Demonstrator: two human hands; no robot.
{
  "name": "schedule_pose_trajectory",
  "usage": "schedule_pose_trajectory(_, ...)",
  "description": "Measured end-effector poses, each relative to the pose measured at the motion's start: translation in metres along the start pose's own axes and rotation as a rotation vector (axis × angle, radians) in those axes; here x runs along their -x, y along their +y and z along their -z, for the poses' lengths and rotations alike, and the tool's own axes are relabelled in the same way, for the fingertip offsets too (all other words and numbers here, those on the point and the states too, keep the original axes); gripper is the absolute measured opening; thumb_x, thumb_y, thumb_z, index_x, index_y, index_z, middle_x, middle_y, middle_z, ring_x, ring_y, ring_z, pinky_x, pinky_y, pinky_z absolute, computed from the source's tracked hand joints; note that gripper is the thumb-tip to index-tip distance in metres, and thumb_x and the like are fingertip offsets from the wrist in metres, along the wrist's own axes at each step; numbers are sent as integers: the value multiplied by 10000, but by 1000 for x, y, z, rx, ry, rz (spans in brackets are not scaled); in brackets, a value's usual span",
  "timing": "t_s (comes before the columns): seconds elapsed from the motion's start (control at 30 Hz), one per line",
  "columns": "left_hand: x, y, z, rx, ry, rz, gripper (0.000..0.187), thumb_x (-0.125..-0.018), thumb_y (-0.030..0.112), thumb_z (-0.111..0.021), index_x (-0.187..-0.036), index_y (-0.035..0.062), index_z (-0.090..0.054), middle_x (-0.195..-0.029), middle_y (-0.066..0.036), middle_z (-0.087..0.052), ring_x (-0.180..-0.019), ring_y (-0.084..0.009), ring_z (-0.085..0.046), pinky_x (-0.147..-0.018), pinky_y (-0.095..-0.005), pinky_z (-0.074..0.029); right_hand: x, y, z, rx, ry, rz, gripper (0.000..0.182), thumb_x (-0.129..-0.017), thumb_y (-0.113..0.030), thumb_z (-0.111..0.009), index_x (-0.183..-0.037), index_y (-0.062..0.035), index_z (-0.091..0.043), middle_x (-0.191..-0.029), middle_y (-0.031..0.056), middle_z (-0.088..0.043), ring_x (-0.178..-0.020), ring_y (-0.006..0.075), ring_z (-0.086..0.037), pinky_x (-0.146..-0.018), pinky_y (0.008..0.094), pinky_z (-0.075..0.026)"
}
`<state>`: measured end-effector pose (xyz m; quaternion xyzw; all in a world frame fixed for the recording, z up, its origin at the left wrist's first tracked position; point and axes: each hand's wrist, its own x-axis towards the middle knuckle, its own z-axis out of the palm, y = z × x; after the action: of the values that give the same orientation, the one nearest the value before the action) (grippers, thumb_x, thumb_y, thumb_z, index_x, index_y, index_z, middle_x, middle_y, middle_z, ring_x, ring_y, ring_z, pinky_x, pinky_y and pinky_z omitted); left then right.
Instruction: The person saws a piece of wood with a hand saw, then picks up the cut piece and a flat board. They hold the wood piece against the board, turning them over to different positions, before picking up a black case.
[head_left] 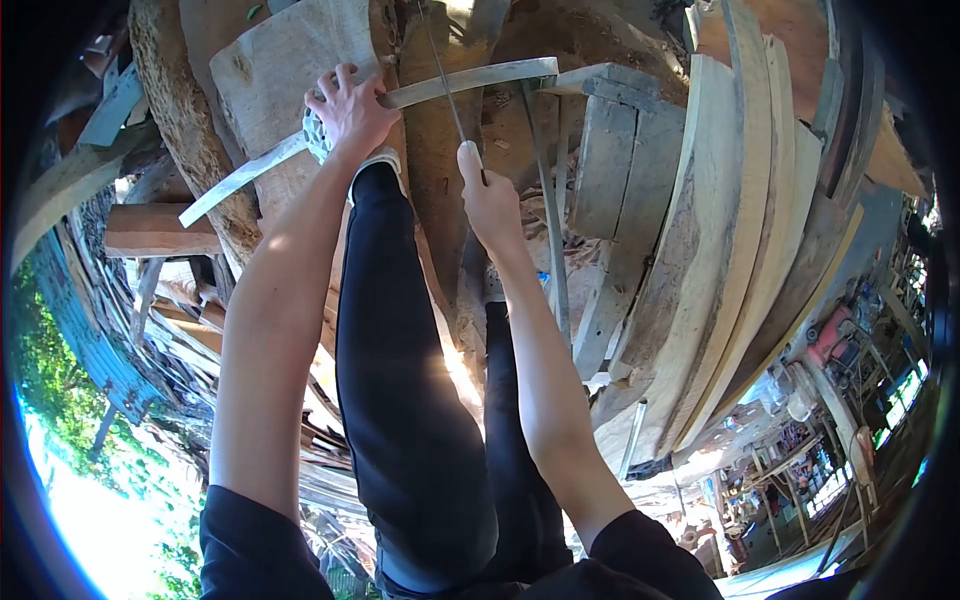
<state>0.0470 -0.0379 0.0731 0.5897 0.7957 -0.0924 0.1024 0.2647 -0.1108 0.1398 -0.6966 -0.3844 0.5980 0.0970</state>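
A long pale wooden strip [470,80] lies across a broad wooden slab [300,60]. Pressing on the strip and slab is my left hand [352,112], its fingers spread and bent. A whitish-green crumpled thing [317,135] shows beside that hand's edge. My right hand [487,195] is closed around the handle of a thin saw, thumb stretched along it. The saw blade [444,80] points away from me and crosses the strip, to the right of my left hand. Whether its teeth touch the wood cannot be made out. My foot [376,165] rests by the slab's near edge.
Long curved planks [715,220] stand stacked on the right, beside a grey wooden block [605,160]. A rough log [185,110] and a squared beam [160,230] are at the left. Farther right is a red machine [829,336].
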Motion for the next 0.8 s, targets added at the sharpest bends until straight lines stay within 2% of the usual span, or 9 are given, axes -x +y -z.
schedule_pose_trajectory(0.03,-1,1,0,9,4,2,372,-657,371,-803,-1004,253,-741,-1388,-47,-469,-1344,-344,-339,-1079,-610,-219,-2,-7,1,17,1,-57,685,-987,-617,-450,-654,-21,-506,-587,19,-447,-579,150,-421,-586,359,-352)
schedule_pose_trajectory(0.1,2,1,0,13,-18,2,381,-662,378,-803,-1017,256,-738,-1383,-52,-467,-1348,-340,-334,-1090,-618,-207,45,28,14,34,-18,-82,726,-969,-631,-469,-871,68,-642,-714,216,-617,-715,327,-600,-707,441,-443)
schedule_pose_trajectory(0.17,-3,1,2,17,-20,13,390,-667,385,-803,-1030,260,-735,-1377,-58,-464,-1351,-335,-328,-1100,-626,-195,106,55,27,89,28,-7,704,-973,-622,-474,-865,55,-633,-712,181,-603,-704,278,-574,-689,421,-432)
schedule_pose_trajectory(0.23,1,1,2,22,12,-7,374,-655,363,-809,-1004,252,-735,-1389,-51,-467,-1347,-344,-336,-1085,-602,-222,134,65,37,-31,-53,-190,690,-973,-618,-484,-862,47,-631,-703,174,-593,-699,274,-581,-682,409,-431)
schedule_pose_trajectory(0.4,-1,2,0,2,-11,5,382,-654,355,-803,-1016,253,-733,-1382,-55,-475,-1347,-345,-339,-1085,-621,-214,56,40,19,45,-59,-70,709,-966,-612,-496,-845,69,-653,-696,238,-608,-712,352,-630,-691,424,-455)
schedule_pose_trajectory(0.47,0,1,-1,8,18,-7,389,-648,352,-807,-1019,255,-739,-1380,-56,-475,-1339,-347,-346,-1074,-619,-220,16,15,0,-4,50,23,660,-984,-593,-485,-666,-15,-512,-594,33,-449,-598,139,-431,-570,349,-340)
schedule_pose_trajectory(0.5,2,1,-1,9,11,-14,389,-648,352,-807,-1019,255,-739,-1380,-56,-475,-1339,-347,-346,-1074,-619,-220,15,8,-2,-5,54,15,660,-984,-593,-485,-666,-15,-512,-594,33,-449,-598,139,-431,-570,349,-340)
schedule_pose_trajectory(0.57,0,3,3,2,-4,-4,387,-646,350,-808,-1016,256,-744,-1381,-57,-474,-1336,-348,-348,-1069,-614,-224,12,-4,2,54,46,-48,743,-957,-637,-483,-858,79,-655,-740,262,-623,-775,374,-652,-752,427,-476)
schedule_pose_trajectory(0.8,1,0,0,24,34,-25,369,-639,345,-804,-987,242,-737,-1375,-64,-474,-1336,-350,-347,-1080,-618,-220,132,60,27,-20,6,-158,620,-985,-557,-502,-879,45,-605,-741,222,-585,-726,328,-579,-736,429,-448)
